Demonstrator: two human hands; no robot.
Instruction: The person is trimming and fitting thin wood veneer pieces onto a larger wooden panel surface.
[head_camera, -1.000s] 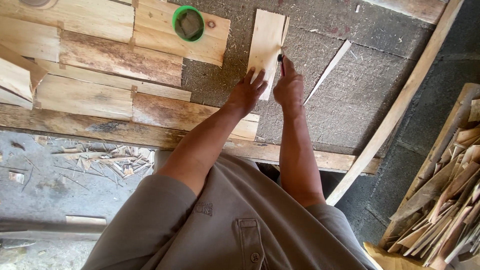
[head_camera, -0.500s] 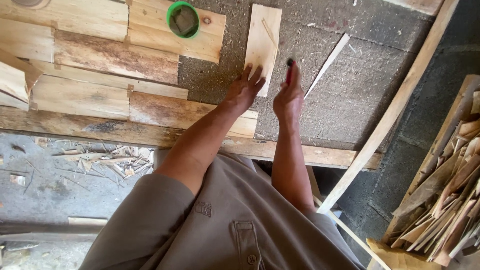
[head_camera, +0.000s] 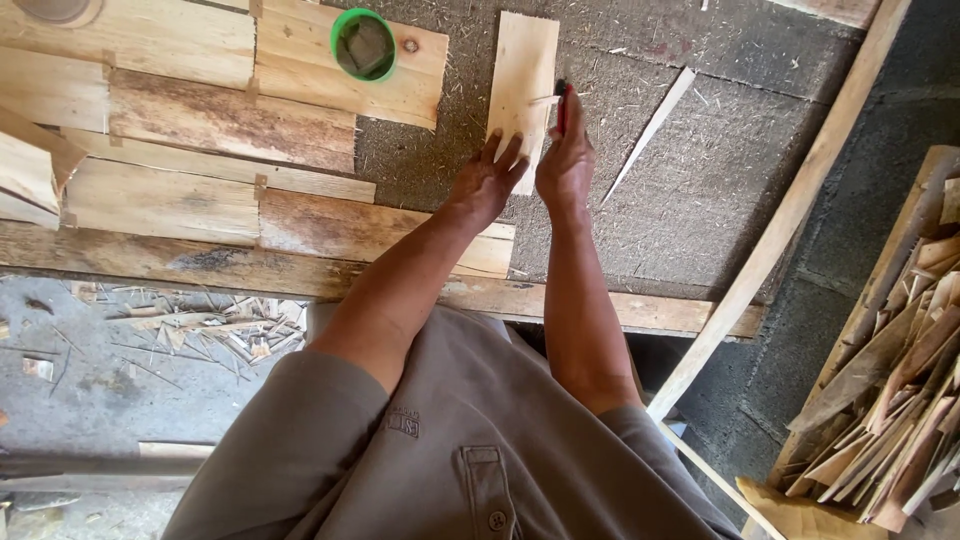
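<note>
While left hand (head_camera: 487, 180) pins the pale rectangular wood offcut (head_camera: 523, 75) flat on the worktop (head_camera: 700, 180), right hand (head_camera: 565, 160) grips a red-black pencil (head_camera: 561, 105), marking; next needs steady line.

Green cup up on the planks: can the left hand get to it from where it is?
Probably yes. The left hand rests on the lower end of the pale board, and the green cup stands open on the planks up and to its left. Nothing lies between them; the right hand, holding a red tool, is on the other side.
</note>
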